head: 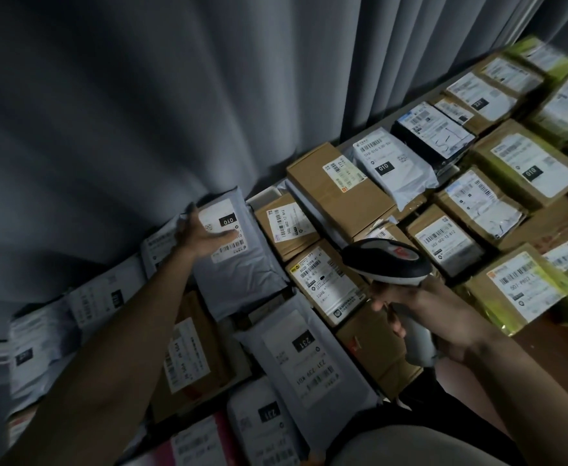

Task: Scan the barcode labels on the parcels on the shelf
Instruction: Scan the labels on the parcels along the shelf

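Our left hand [205, 232] reaches out toward ten o'clock and lies with relaxed, straightish fingers on a grey poly mailer [239, 264], covering part of its white barcode label [224, 235], which carries a black "010" tag. Whether the thumb hooks round the mailer's far edge we cannot tell. Our right hand [434, 314], at about four o'clock, has its fingers curled round the pale handle of a barcode scanner [387, 264], whose dark head sits above the fist and faces toward nine o'clock, over the parcels. Directly under the scanner head lies a brown cardboard box [326, 280] with a white label, touching the grey mailer's lower right corner. Parcels cover the shelf edge to edge: a second grey mailer marked "231" [306, 351] toward six o'clock, more cardboard boxes and a white mailer [390, 163] running off toward two o'clock, and boxes wrapped in yellow-green film [524, 287] at three o'clock. Many labels at the frame's edges are blurred and unreadable. A grey pleated curtain [141, 95] hangs behind the shelf, filling the view from nine through twelve o'clock.
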